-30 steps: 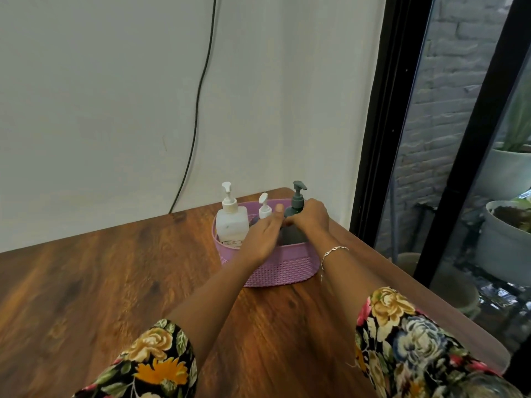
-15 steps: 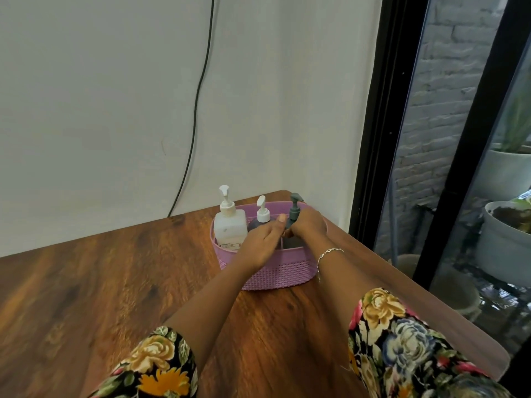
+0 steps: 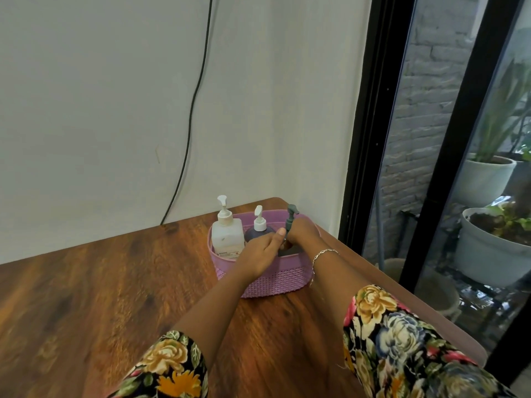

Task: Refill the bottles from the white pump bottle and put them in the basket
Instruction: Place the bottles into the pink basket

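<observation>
In the purple basket (image 3: 275, 280), the right hand (image 3: 303, 234) curls round the grey pump bottle (image 3: 290, 216), the left hand (image 3: 263, 251) touching it, grip hidden; likely rigid, slick, liquid-heavy, so best held by its body, not the pump.

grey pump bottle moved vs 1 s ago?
Yes, lower into the basket: the grey pump bottle topped the middle bottle before; now their pump heads are level.

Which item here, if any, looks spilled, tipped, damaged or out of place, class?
Nothing stands out. The white pump bottle, the dark bottle and the grey-pump bottle all stand upright inside the purple basket; the left hand and right hand meet at the grey-pump bottle. No spill shows on the table.
</observation>
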